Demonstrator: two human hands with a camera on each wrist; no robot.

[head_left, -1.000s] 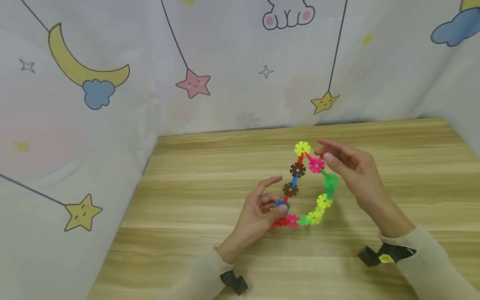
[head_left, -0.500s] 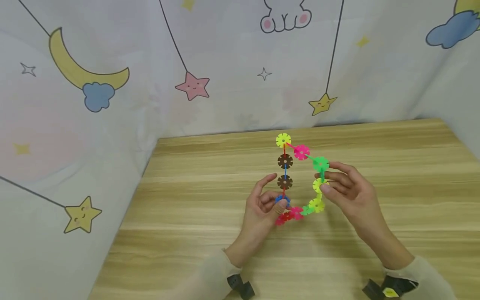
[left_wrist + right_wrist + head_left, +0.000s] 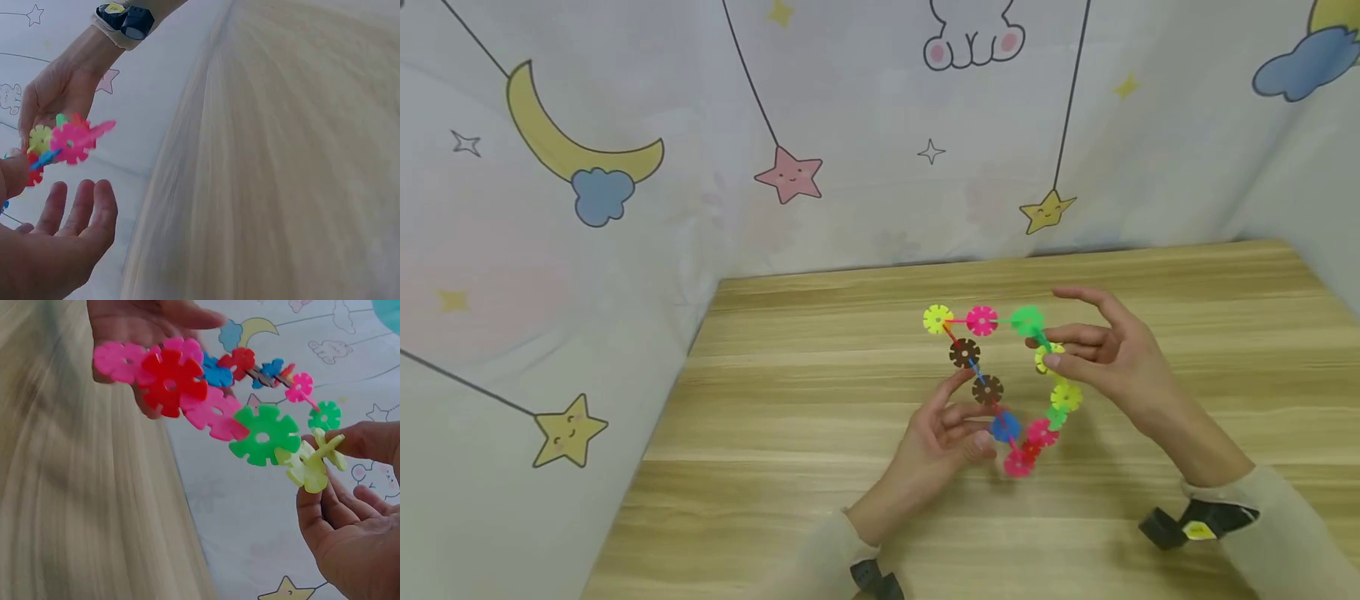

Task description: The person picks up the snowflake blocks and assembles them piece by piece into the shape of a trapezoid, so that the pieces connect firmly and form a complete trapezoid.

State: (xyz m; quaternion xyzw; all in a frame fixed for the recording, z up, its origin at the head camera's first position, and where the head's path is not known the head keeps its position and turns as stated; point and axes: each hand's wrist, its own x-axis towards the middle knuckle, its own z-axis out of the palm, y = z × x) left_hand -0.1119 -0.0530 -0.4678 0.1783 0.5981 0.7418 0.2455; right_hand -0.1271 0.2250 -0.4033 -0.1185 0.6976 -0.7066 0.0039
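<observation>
A closed ring of linked, notched plastic snowflake discs hangs in the air above the table. It has yellow, pink, green, brown, blue and red pieces. My right hand pinches a yellow disc side of the ring between thumb and fingers, with its index finger raised. The left hand lies beside the blue disc, its fingers loosely spread and the thumb apart from them. In the left wrist view its fingers are extended, below a pink disc. Any light touch on the ring there is hard to tell.
The wood-grain table spreads beneath both hands. A pale cloth printed with stars, moons and clouds stands behind it and along the left. Each wrist bears a black strapped device, such as the right one.
The left hand has loosened from the blue disc it held. The right hand went from beside the ring to gripping its yellow discs. The ring has turned, its top yellow disc swinging left.
</observation>
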